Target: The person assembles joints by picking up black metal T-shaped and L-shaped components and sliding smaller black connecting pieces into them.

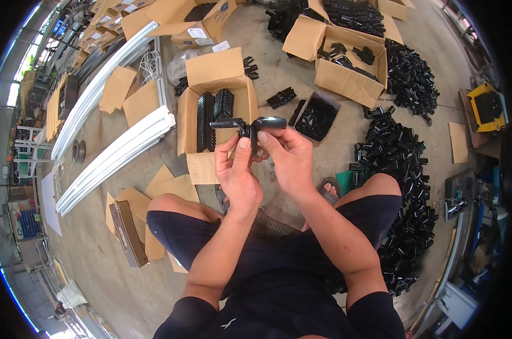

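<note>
Both hands pinch a glossy black part above an open carton

The left hand (239,178) and the right hand (290,166) are closed, thumbs and fingers clamped on a two-winged black part (270,122) held up in front of the seated person's body. One wing points left and the other right, and they meet between the fingertips (whether it is one hinged piece or two pressed together, I cannot tell).

Just beyond the hands stands the open carton (186,116), its flaps spread, with stacked rows of black parts (207,118) inside. To its right are a small bin (332,105) of little black pieces and, near it, a loose black cluster (282,98) on the concrete floor (129,288). Farther off, a second carton (346,82) holds more black pieces, and a long heap of black parts (391,152) runs down the person's right side. On the left lie white slats (117,161) and, nearer the person's knee, a narrow brown box (129,233) on flattened cardboard (153,244)
</note>
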Available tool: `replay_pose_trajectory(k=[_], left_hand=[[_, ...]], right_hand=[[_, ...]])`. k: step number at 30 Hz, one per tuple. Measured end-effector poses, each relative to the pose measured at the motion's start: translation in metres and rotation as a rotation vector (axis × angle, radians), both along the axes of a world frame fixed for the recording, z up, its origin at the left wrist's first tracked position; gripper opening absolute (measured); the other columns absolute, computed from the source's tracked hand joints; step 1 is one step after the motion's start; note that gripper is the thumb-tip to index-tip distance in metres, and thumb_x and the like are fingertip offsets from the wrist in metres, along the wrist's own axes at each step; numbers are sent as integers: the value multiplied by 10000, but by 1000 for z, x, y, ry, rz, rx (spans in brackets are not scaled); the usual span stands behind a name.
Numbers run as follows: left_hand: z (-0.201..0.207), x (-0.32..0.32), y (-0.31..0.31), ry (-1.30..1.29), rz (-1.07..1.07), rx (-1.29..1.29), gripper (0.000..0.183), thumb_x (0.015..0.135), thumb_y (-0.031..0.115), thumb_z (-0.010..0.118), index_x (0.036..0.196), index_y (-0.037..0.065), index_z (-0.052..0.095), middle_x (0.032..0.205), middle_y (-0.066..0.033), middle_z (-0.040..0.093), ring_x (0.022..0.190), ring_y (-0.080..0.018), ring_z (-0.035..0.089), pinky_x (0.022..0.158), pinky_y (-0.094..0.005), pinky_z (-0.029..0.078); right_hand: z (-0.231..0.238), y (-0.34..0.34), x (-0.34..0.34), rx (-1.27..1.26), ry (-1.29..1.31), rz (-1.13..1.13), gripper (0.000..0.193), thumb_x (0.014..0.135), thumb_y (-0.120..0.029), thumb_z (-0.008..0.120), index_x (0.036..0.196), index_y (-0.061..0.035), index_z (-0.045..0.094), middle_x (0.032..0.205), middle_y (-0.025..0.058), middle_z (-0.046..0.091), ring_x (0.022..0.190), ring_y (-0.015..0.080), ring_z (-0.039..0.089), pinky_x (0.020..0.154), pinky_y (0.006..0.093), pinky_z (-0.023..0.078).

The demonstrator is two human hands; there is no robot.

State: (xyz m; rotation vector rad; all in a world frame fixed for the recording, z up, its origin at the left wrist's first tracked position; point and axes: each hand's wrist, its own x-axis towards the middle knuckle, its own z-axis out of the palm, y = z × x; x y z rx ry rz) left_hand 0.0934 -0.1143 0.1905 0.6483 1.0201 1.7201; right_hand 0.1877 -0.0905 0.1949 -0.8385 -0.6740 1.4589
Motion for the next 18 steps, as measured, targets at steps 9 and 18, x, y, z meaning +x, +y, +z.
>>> replay_pose_trajectory(k=[9,18], left_hand=[[1,3,0,0,4,-39,136,991,106,653,1120,105,608,1070,-38,687,906,-136,633,708,-313,507],[-6,5,1,-6,32,-77,117,989,104,656,1089,76,603,1026,-64,690,835,-141,645,638,-293,507]], right_hand=[[-1,-2,2,-55,-2,-5,145,972,-43,664,1100,6,710,978,62,728,823,102,683,666,273,626],[-14,-3,-1,-122,112,-9,124,968,-52,674,1065,21,702,938,50,719,742,84,645,585,236,539]])
